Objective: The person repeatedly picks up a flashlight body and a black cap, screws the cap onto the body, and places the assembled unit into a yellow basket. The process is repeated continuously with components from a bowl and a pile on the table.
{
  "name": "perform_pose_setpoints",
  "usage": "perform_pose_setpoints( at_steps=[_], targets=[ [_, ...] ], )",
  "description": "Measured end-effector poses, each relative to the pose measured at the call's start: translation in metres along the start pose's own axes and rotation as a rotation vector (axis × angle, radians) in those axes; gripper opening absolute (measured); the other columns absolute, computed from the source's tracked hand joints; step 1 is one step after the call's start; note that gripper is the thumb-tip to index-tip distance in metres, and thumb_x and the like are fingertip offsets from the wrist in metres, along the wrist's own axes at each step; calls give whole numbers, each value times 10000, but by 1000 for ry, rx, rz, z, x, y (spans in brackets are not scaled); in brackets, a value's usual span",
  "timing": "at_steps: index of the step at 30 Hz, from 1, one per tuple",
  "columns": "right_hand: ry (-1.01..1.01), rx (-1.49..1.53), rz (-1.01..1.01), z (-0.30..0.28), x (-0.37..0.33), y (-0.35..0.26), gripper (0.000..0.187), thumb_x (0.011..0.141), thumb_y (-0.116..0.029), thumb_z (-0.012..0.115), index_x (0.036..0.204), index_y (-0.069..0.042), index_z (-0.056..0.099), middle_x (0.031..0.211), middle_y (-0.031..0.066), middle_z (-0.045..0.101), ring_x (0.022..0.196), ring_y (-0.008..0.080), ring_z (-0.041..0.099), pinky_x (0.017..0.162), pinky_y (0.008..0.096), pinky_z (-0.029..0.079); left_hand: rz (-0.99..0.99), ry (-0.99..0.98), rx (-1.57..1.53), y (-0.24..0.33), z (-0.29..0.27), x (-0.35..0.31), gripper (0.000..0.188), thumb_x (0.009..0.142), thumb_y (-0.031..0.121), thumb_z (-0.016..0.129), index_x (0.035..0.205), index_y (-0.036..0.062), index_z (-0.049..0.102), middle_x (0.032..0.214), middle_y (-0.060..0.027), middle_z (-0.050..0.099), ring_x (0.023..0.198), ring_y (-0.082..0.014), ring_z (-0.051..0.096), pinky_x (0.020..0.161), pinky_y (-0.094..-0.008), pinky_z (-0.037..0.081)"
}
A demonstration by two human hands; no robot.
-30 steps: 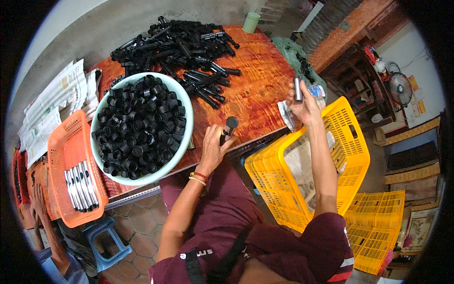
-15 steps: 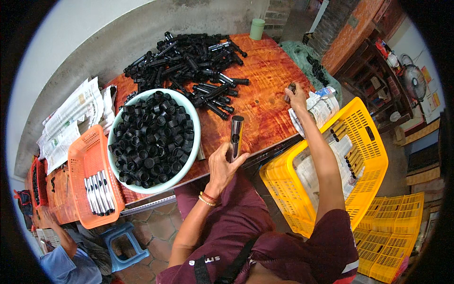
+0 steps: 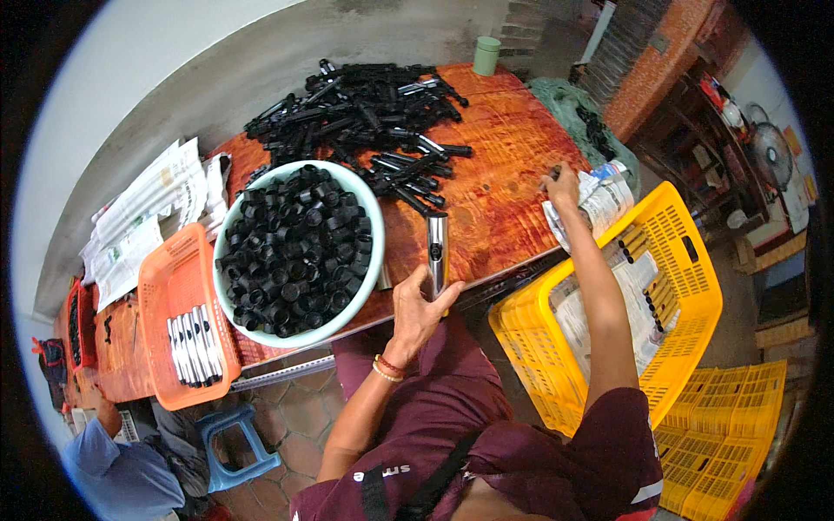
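Note:
My left hand (image 3: 418, 311) is closed around the lower part of a shiny chrome tube (image 3: 437, 239) with a dark oval opening in its side. The tube points up and away from me, in front of the table's near edge. At the right end of the table, my right hand (image 3: 563, 186) has its fingers bent around a small dark piece (image 3: 553, 174), mostly hidden by the fingers. Beside that hand lies a newspaper-wrapped bundle (image 3: 608, 195). Left of the tube stands a pale green basin (image 3: 379, 234) full of short black caps (image 3: 295, 252).
Black and chrome tubular parts (image 3: 356, 113) are heaped at the back of the wooden table (image 3: 495, 130). An orange basket (image 3: 165, 282) holds several chrome tubes. A yellow crate (image 3: 543, 347) stands at my right, with tubes on newspaper. A co-worker (image 3: 122, 469) sits at the lower left.
The view has shifted slightly, so the scene sits farther right. In my left hand the tube has turned, showing more of its silver side. My right hand stays near the newspaper bundle.

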State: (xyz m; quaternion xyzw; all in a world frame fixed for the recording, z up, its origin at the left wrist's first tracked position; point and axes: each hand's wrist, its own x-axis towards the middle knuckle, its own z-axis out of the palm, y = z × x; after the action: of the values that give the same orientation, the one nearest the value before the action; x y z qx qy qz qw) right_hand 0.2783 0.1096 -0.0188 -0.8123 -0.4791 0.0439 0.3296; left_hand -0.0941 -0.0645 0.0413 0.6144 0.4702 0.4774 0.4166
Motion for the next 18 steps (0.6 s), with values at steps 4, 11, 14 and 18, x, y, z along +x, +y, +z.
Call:
perform_pose_setpoints(
  at_steps=[4, 11, 14, 18],
  targets=[
    [-50, 12, -4, -6, -3, -3, 373, 693, -145, 768, 977, 8, 581, 859, 181, 652, 879, 368, 639, 753, 474, 479, -138, -121, -247, 6, -16, -5, 224, 828, 205, 736, 812, 30, 596, 671, 15, 581, 614, -52, 504, 551, -241, 417],
    [211, -20, -227, -20, -20, -32, 630, 879, -373, 619, 1322, -5, 363, 1208, 282, 520, 1141, 447, 483, 931, 505, 414, -391, -213, -763, 19, -38, -3, 530, 905, 501, 576, 1094, 7, 591, 677, -22, 542, 541, -113, 526, 478, -240, 454],
    [238, 63, -305, -36, -32, -56, 560, 919, -339, 577, 1341, -28, 377, 1322, 253, 437, 1237, 413, 400, 998, 511, 356, -407, -236, -969, 22, -46, -4, 433, 937, 412, 572, 1087, 7, 608, 719, -24, 582, 604, -96, 566, 497, -251, 507],
    [213, 82, -482, -49, -65, -91, 494, 930, -322, 566, 1315, -37, 446, 1376, 236, 403, 1335, 377, 324, 1071, 503, 274, -460, -210, -939, 29, -54, -9, 571, 915, 551, 523, 1122, 20, 568, 683, 1, 516, 576, -99, 507, 483, -234, 444]
  ],
)
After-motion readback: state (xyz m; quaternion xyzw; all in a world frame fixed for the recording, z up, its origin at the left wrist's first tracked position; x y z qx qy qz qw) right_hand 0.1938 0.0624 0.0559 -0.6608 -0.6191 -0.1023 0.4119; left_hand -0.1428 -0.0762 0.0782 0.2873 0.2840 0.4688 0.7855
